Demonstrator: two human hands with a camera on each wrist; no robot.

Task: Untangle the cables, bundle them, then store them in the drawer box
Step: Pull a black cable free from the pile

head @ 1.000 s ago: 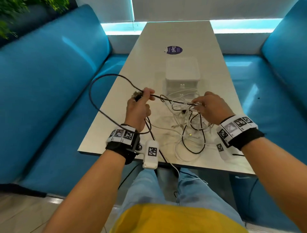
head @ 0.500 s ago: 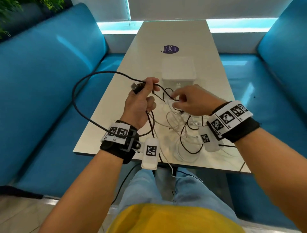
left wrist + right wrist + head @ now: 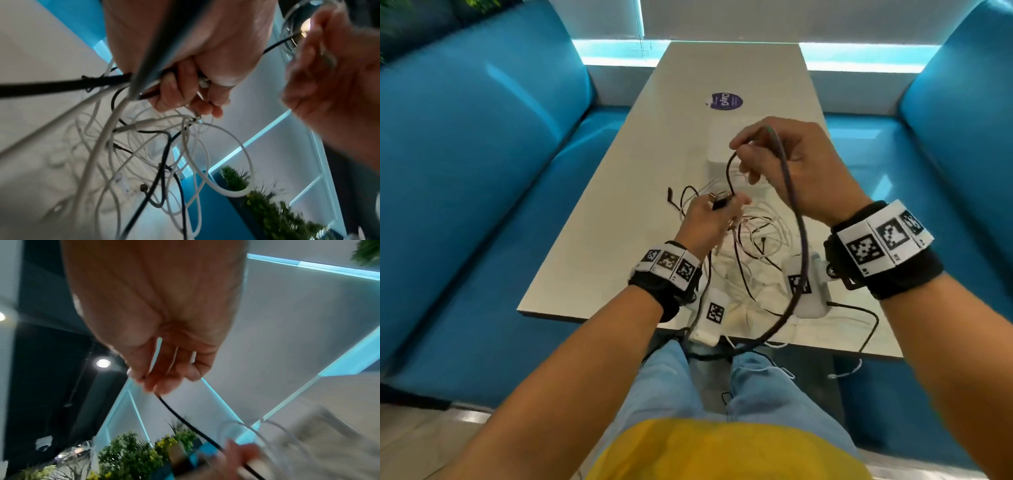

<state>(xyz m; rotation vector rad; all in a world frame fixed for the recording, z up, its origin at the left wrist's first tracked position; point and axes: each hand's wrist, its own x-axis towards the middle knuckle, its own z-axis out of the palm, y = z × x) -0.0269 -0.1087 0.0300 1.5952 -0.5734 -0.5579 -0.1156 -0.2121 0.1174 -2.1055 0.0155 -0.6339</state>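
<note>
A tangle of white and black cables [image 3: 756, 240] lies on the pale table [image 3: 619, 192] in front of me. My left hand [image 3: 714, 216] grips the plug end of a black cable [image 3: 799, 240] just above the pile. My right hand [image 3: 774, 154] is raised above the white drawer box [image 3: 717, 150], which it mostly hides, and pinches the same black cable [image 3: 174, 410] higher up. From the right hand the cable arcs down past my right wrist and loops below the table edge. In the left wrist view the left hand's fingers [image 3: 174, 91] curl round the plug over the white loops [image 3: 185, 146].
Blue bench seats [image 3: 465, 205] flank the table on both sides. A purple sticker [image 3: 724, 101] lies on the far part of the table. A thin black lead [image 3: 859, 311] and a white cable end [image 3: 846, 371] hang off the near right edge. Green plants show in the wrist views.
The right hand has risen from the pile, drawing the black cable up over the box. The big loop that hung out to the left has swung to the right, and the left hand has dropped toward the pile.
</note>
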